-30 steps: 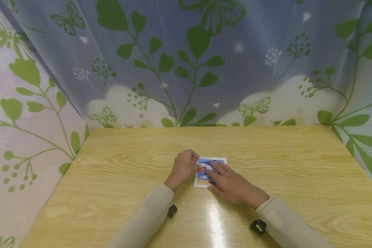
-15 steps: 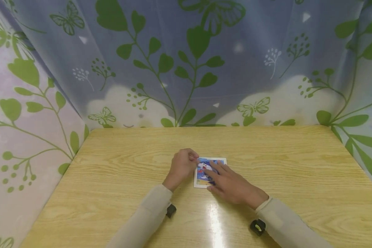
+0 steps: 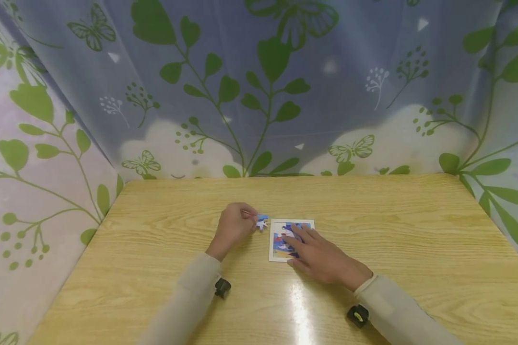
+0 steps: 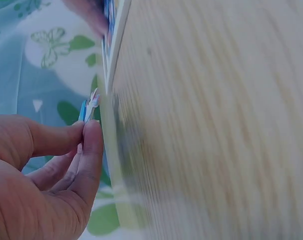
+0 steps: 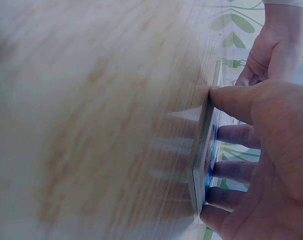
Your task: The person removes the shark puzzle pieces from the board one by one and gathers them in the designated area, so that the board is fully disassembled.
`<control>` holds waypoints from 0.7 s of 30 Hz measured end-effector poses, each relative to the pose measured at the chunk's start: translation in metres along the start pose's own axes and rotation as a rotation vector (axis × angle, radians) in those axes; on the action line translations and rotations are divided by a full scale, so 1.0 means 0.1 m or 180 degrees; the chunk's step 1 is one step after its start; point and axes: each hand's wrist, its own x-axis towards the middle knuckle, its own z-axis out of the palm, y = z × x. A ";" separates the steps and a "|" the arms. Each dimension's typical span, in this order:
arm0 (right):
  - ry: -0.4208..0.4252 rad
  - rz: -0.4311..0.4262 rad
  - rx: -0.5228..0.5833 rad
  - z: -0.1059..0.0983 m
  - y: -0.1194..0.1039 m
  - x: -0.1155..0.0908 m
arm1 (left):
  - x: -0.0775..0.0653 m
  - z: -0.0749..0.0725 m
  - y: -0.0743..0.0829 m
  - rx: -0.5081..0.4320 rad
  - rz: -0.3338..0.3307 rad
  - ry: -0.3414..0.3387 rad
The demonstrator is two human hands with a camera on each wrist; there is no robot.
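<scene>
A small jigsaw puzzle (image 3: 280, 251) with a blue, white and sandy picture lies flat on the table in a white-edged frame (image 3: 271, 247). Its upper left corner shows a pale gap. My left hand (image 3: 232, 229) pinches a blue and white jigsaw piece (image 3: 262, 223) between thumb and fingers, just left of the frame; the left wrist view shows the piece (image 4: 93, 106) edge-on at the fingertips. With spread fingers, my right hand (image 3: 325, 258) rests on the puzzle's right part and covers much of it. In the right wrist view the thumb touches the frame's edge (image 5: 197, 180).
The light wood table (image 3: 177, 206) extends around the puzzle on all sides. A leaf-patterned curtain (image 3: 224, 96) hangs behind it and along both sides. A bright glare lies on the wood in front of the frame. Black wrist cameras (image 3: 358, 316) hang below the sleeves.
My left hand has moved left, away from the frame, with the jigsaw piece lifted out of the puzzle's upper left corner. The right hand has stayed on the puzzle.
</scene>
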 end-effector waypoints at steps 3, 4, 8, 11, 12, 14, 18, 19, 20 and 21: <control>-0.0003 -0.0010 -0.0013 0.01 0.00 0.00 | 0.03 -0.09 -0.08 -0.0033 -0.0090 0.0048; -0.0001 -0.0014 -0.0017 0.01 0.00 0.00 | 0.03 -0.12 -0.11 -0.0035 -0.0115 0.0065; -0.0004 -0.0026 -0.0019 0.02 0.01 0.00 | 0.05 -0.24 -0.21 -0.0027 -0.0198 0.0154; 0.0000 -0.0043 -0.0014 0.00 0.00 -0.01 | 0.06 -0.32 -0.28 -0.0035 -0.0253 0.0209; -0.0002 -0.0042 -0.0009 -0.01 -0.01 -0.01 | 0.06 -0.34 -0.30 -0.0035 -0.0270 0.0222; -0.0012 -0.0034 0.0006 -0.02 -0.01 -0.02 | 0.06 -0.39 -0.34 -0.0012 -0.0290 0.0249; -0.0005 -0.0041 0.0028 -0.01 0.00 -0.02 | 0.07 -0.46 -0.39 0.0086 -0.0331 0.0308; 0.0001 -0.0050 0.0037 0.00 0.00 -0.02 | 0.07 -0.47 -0.40 0.0125 -0.0343 0.0322; 0.0000 -0.0049 0.0038 0.00 0.01 -0.01 | 0.07 -0.48 -0.40 0.0167 -0.0353 0.0327; 0.0007 -0.0056 0.0035 0.00 0.01 -0.01 | 0.07 -0.49 -0.41 0.0197 -0.0366 0.0331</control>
